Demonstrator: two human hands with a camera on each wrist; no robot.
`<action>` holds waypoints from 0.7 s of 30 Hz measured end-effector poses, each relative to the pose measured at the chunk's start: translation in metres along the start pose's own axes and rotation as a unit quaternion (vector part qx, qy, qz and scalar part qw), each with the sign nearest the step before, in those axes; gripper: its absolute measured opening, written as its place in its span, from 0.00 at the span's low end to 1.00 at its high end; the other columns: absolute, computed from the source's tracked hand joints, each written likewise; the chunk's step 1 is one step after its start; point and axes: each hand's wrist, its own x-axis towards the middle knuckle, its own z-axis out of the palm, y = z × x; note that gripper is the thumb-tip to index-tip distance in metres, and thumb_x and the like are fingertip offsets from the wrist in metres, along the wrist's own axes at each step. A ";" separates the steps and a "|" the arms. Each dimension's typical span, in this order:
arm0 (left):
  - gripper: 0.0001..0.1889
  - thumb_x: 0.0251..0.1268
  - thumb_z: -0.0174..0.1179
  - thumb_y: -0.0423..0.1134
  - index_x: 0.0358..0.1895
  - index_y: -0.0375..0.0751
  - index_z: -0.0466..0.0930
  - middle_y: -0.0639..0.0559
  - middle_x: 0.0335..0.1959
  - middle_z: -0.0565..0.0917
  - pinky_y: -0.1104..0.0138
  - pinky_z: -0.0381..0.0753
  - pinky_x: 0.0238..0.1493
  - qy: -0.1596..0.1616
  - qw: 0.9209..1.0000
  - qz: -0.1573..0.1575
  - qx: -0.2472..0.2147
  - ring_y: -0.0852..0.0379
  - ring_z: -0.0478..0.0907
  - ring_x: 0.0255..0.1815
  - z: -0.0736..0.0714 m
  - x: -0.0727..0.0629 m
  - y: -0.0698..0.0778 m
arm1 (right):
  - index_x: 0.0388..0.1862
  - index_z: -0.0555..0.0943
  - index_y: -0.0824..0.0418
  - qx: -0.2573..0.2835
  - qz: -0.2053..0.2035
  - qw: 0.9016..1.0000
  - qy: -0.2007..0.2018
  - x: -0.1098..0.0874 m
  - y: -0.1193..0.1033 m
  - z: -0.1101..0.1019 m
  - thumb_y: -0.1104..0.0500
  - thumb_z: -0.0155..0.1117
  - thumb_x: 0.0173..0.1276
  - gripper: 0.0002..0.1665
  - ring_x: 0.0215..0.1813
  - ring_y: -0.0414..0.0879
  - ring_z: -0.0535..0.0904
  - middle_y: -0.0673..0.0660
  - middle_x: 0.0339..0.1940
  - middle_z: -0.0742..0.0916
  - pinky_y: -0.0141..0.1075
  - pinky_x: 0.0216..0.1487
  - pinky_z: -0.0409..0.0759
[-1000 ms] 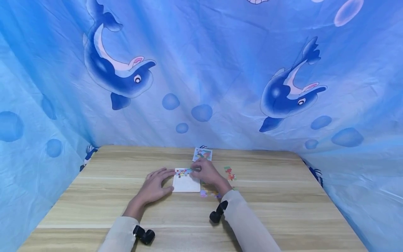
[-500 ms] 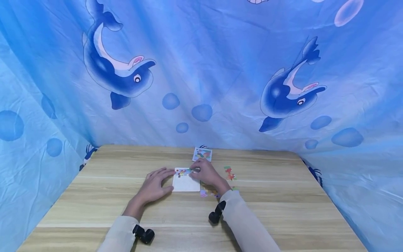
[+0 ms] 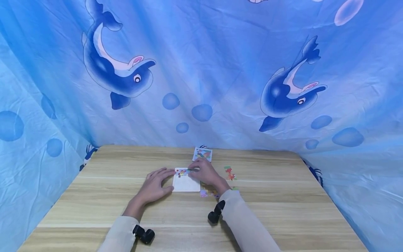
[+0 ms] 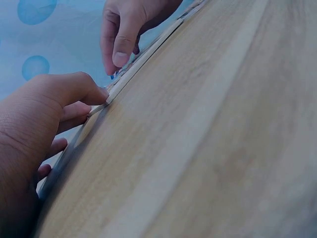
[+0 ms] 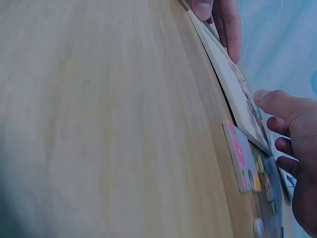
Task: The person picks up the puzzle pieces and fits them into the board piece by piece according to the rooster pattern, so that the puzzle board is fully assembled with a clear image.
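A square white puzzle board (image 3: 186, 184) lies on the wooden table, with colourful jigsaw pieces (image 3: 181, 172) along its far edge and bare white below them. My left hand (image 3: 153, 186) rests at the board's left side, thumb by the near corner and outstretched fingers touching the far one. Over the board's far right part, my right hand (image 3: 205, 173) pinches a small puzzle piece between thumb and fingers. Mostly hidden by the fingers, that piece shows a bluish bit (image 4: 113, 77) in the left wrist view. The right wrist view has the right thumb (image 5: 262, 96) close above the piece row.
Behind the right hand lies a picture card (image 3: 202, 154). Reddish-green loose pieces (image 3: 230, 173) sit to the right. More pieces, including a lilac one (image 3: 204, 193), lie by the board's near right corner, partly under the right wrist. A blue dolphin curtain (image 3: 201, 70) hangs behind the table.
My right hand has shifted slightly left along the board's far edge with the puzzle piece at its fingertips. The left hand has stayed in place.
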 end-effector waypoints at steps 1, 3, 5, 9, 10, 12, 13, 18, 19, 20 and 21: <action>0.32 0.62 0.66 0.48 0.71 0.51 0.76 0.50 0.74 0.76 0.32 0.56 0.76 0.000 1.000 0.001 0.002 0.37 0.64 0.80 0.000 0.000 0.000 | 0.50 0.90 0.55 -0.002 -0.004 1.000 0.002 0.001 -0.001 0.001 0.55 0.72 0.69 0.13 0.59 0.47 0.81 0.51 0.51 0.88 0.49 0.68 0.78; 0.32 0.62 0.66 0.48 0.71 0.51 0.76 0.50 0.74 0.76 0.32 0.56 0.76 0.001 1.000 0.002 0.004 0.37 0.64 0.80 0.000 0.000 0.000 | 0.49 0.91 0.55 -0.009 -0.012 1.000 0.008 0.004 -0.002 0.003 0.55 0.73 0.69 0.12 0.59 0.47 0.80 0.51 0.50 0.90 0.49 0.70 0.75; 0.32 0.62 0.66 0.48 0.71 0.51 0.76 0.50 0.74 0.76 0.32 0.56 0.76 0.000 1.000 0.002 0.004 0.37 0.64 0.80 -0.001 0.000 0.001 | 0.47 0.91 0.54 -0.015 -0.010 1.000 0.012 0.005 -0.002 0.006 0.54 0.73 0.68 0.11 0.58 0.47 0.80 0.50 0.49 0.89 0.48 0.69 0.75; 0.31 0.63 0.66 0.47 0.71 0.50 0.76 0.49 0.74 0.76 0.31 0.56 0.76 -0.003 1.000 0.000 0.002 0.37 0.64 0.80 -0.003 0.000 0.003 | 0.46 0.92 0.53 -0.022 0.001 1.000 0.014 0.007 -0.001 0.011 0.54 0.73 0.68 0.09 0.57 0.48 0.78 0.51 0.48 0.88 0.45 0.63 0.78; 0.31 0.63 0.66 0.47 0.71 0.50 0.76 0.49 0.75 0.76 0.32 0.55 0.76 -0.003 1.000 -0.001 0.002 0.37 0.64 0.80 -0.003 0.000 0.003 | 0.45 0.92 0.53 -0.023 0.003 1.000 0.014 0.007 -0.001 0.011 0.54 0.73 0.68 0.09 0.56 0.48 0.78 0.51 0.48 0.88 0.45 0.62 0.78; 0.31 0.63 0.66 0.47 0.71 0.50 0.76 0.49 0.74 0.76 0.31 0.56 0.76 -0.003 1.000 -0.001 0.003 0.37 0.64 0.80 -0.003 0.000 0.004 | 0.45 0.92 0.52 -0.024 0.004 1.000 0.014 0.008 -0.001 0.012 0.54 0.73 0.69 0.09 0.56 0.48 0.77 0.51 0.48 0.87 0.44 0.61 0.78; 0.31 0.63 0.66 0.47 0.71 0.49 0.76 0.49 0.74 0.76 0.31 0.56 0.76 -0.002 1.000 -0.001 0.003 0.37 0.64 0.80 -0.003 0.000 0.003 | 0.45 0.92 0.52 -0.023 0.006 1.000 0.014 0.008 -0.001 0.013 0.54 0.73 0.69 0.09 0.56 0.48 0.77 0.51 0.48 0.87 0.44 0.61 0.78; 0.31 0.63 0.66 0.47 0.71 0.49 0.77 0.50 0.74 0.76 0.31 0.56 0.76 -0.002 1.000 -0.003 0.001 0.37 0.64 0.80 -0.004 -0.001 0.004 | 0.46 0.92 0.51 -0.023 0.014 1.000 0.013 0.008 -0.002 0.014 0.53 0.73 0.69 0.09 0.57 0.47 0.77 0.50 0.48 0.87 0.44 0.61 0.78; 0.31 0.63 0.66 0.47 0.71 0.49 0.77 0.50 0.74 0.76 0.32 0.56 0.76 -0.002 1.000 -0.003 0.001 0.37 0.64 0.80 -0.004 -0.001 0.004 | 0.46 0.92 0.51 -0.025 0.014 1.000 0.011 0.008 -0.002 0.014 0.53 0.73 0.69 0.09 0.57 0.47 0.77 0.50 0.48 0.87 0.44 0.61 0.78; 0.31 0.62 0.66 0.47 0.71 0.49 0.77 0.50 0.74 0.77 0.32 0.56 0.76 -0.002 1.000 -0.003 0.001 0.37 0.64 0.80 -0.003 -0.001 0.004 | 0.46 0.92 0.51 -0.028 0.013 0.999 0.010 0.008 -0.002 0.014 0.53 0.73 0.69 0.09 0.57 0.47 0.77 0.50 0.49 0.87 0.44 0.61 0.78; 0.31 0.62 0.66 0.47 0.71 0.49 0.77 0.50 0.74 0.77 0.32 0.56 0.76 -0.002 1.000 -0.002 0.001 0.37 0.65 0.80 -0.003 -0.001 0.004 | 0.47 0.92 0.51 -0.030 0.011 0.999 0.008 0.007 -0.002 0.013 0.52 0.73 0.69 0.10 0.57 0.47 0.77 0.50 0.49 0.87 0.43 0.61 0.78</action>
